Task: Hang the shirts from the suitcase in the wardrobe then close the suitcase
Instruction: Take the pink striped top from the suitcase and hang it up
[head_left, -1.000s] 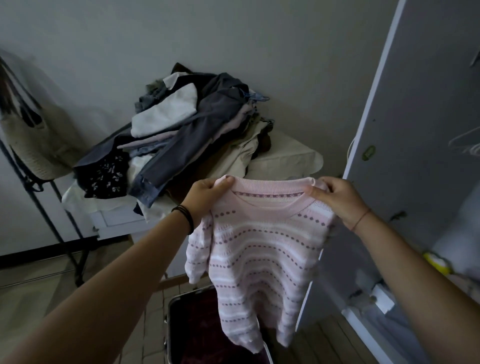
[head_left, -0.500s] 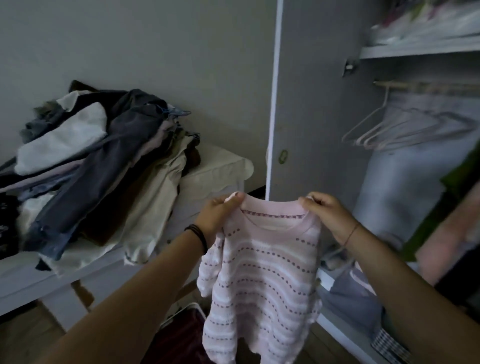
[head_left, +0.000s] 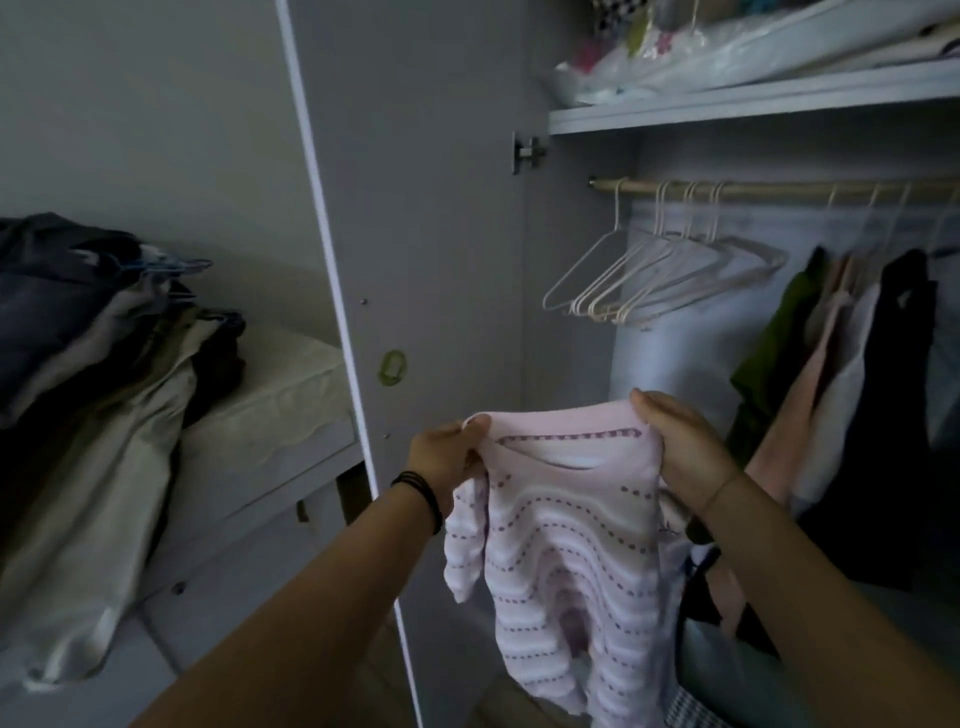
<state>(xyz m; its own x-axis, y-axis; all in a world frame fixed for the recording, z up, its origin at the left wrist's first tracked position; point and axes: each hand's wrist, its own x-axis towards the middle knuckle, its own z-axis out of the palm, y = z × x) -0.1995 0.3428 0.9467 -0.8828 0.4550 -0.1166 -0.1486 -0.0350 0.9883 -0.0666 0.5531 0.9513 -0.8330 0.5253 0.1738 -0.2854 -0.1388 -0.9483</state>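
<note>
Step in hand: hanging one shirt. It is up at the open wardrobe but not yet on a hanger, so I judge the task to be well short of done.
Shirt: the pink striped knit top (head_left: 566, 545) is in the lower centre of the frame. It is held up by its shoulders, with the body and one sleeve dangling free.
Left hand: the left hand (head_left: 447, 457) pinches the top's left shoulder, fingers curled into the knit.
Right hand: the right hand (head_left: 680, 447) grips the other shoulder, fingers folded over the edge.
Hangers: a bunch of empty pale hangers (head_left: 660, 280) hangs on the wooden rail (head_left: 779, 188), right of centre in the upper half of the frame, above the top and apart from it.
Wardrobe: the wardrobe door (head_left: 415, 260) stands open at centre, and hung garments (head_left: 857, 389) fill the right edge.
Suitcase: out of view.
Elsewhere: a heap of clothes (head_left: 93, 338) lies at the left edge.
Next move: probably one hand lets go to unhook a hanger while the other keeps the top up. The hanger then goes in through the neck, under both shoulders, and back onto the rail.
</note>
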